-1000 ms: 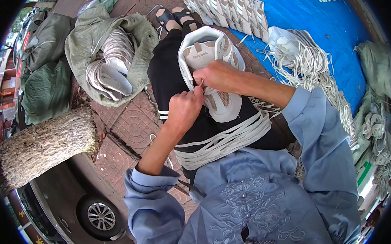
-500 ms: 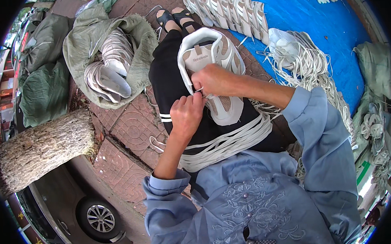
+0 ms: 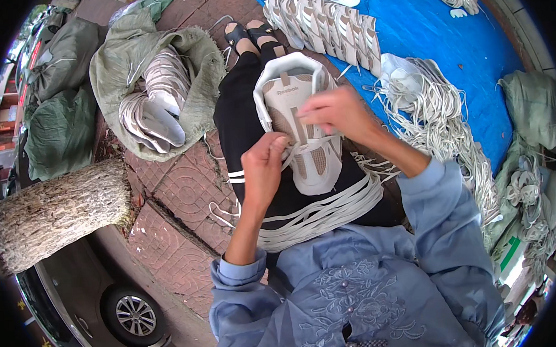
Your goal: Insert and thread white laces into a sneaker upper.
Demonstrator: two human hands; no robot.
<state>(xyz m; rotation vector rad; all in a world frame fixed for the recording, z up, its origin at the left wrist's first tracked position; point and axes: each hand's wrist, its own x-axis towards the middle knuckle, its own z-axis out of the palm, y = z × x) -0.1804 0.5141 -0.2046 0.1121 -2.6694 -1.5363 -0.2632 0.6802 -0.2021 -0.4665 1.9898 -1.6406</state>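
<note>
A beige and white shoe upper (image 3: 317, 174) lies across my lap, its tongue and padded collar pointing away from me. At its left edge my left hand (image 3: 264, 166) is closed, with thumb and fingers pinching a white shoelace (image 3: 288, 156) beside the lacing holes. Over the right side of the tongue is my right hand (image 3: 341, 115), smeared by motion, so what its fingers hold cannot be made out. Below the toe, a bundle of loose white laces (image 3: 330, 211) drapes over my black trousers.
Stacked shoe uppers (image 3: 330, 29) and a heap of white laces (image 3: 428, 96) lie on a blue tarp (image 3: 486, 68) at right. An open woven sack (image 3: 199, 55) holds more uppers at left. A tree trunk (image 3: 63, 213) and a parked car (image 3: 77, 297) stand nearer left.
My right hand has lifted off the lacing and moved right, baring the tongue. The left hand stays at the shoe upper's left edge, and the upper sits slightly lower.
</note>
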